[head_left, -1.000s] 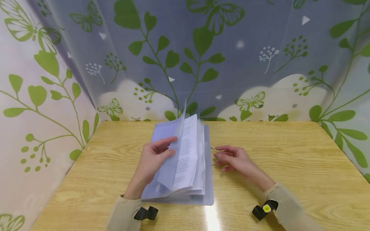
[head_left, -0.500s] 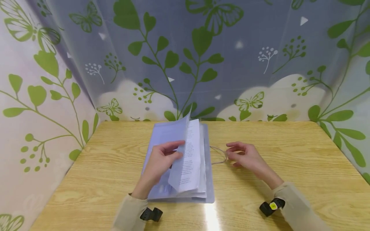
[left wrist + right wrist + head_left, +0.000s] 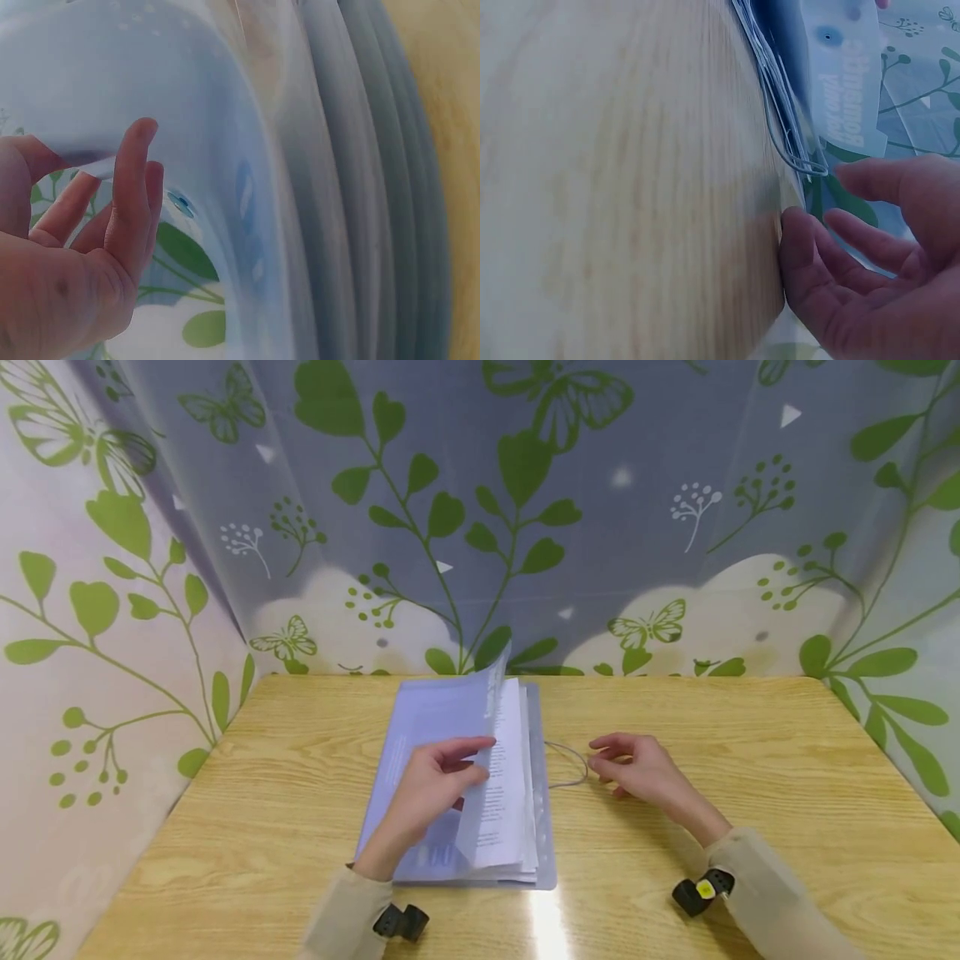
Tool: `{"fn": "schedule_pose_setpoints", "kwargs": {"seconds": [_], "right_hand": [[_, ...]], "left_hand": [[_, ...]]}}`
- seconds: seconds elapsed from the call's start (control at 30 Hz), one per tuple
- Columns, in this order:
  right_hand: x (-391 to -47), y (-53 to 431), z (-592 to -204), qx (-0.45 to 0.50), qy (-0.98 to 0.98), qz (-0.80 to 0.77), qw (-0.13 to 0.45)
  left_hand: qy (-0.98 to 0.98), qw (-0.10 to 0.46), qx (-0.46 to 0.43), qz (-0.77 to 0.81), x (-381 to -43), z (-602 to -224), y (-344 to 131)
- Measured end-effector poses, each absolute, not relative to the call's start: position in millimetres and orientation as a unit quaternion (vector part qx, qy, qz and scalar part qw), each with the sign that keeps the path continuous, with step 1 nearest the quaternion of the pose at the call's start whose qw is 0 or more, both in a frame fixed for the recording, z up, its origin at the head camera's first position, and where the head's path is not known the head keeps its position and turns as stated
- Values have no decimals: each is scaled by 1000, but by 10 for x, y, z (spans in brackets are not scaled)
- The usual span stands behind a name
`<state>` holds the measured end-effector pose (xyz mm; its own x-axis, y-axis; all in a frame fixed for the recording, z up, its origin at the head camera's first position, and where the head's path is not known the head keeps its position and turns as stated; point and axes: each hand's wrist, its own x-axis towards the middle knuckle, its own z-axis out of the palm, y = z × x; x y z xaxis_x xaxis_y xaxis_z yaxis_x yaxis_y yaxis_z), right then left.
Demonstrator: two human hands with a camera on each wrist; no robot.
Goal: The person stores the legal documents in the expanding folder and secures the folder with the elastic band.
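A translucent bluish plastic folder [image 3: 438, 710] lies on the table, its front cover partly lifted. My left hand [image 3: 431, 781] pinches the free edge of that cover between thumb and fingers. In the left wrist view, the same hand [image 3: 90, 247] has its other fingers loosely bent. Printed sheets [image 3: 510, 802] show under the raised cover, against the back cover [image 3: 543, 843]. A thin grey elastic cord [image 3: 577, 753] loops out from the folder's right edge. Beside the loop, my right hand [image 3: 641, 774] hovers with fingers loosely bent. The right wrist view shows the cord [image 3: 776, 142] just past its fingertips.
The wooden table [image 3: 300, 760] reaches back to a hanging curtain [image 3: 600, 527] with green leaves and butterflies. Similar patterned cloth [image 3: 112, 635] stands along the left side. A dark wrist camera [image 3: 401, 922] is strapped at each sleeve.
My left hand has moved right, bringing the cover lower over the sheets. My right hand has drawn outward to the right, and the cord loop now lies in view beside the folder.
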<state>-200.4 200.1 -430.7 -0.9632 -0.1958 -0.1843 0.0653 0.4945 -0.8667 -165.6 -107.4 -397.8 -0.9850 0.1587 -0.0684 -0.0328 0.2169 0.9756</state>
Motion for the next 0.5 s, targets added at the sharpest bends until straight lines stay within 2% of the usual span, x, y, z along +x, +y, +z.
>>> {"fn": "schedule_pose_setpoints", "kwargs": {"seconds": [0.5], "right_hand": [[-2161, 2022, -4370, -105, 889, -432, 114]], "left_hand": [[788, 95, 56, 606, -1632, -4126, -950]]}}
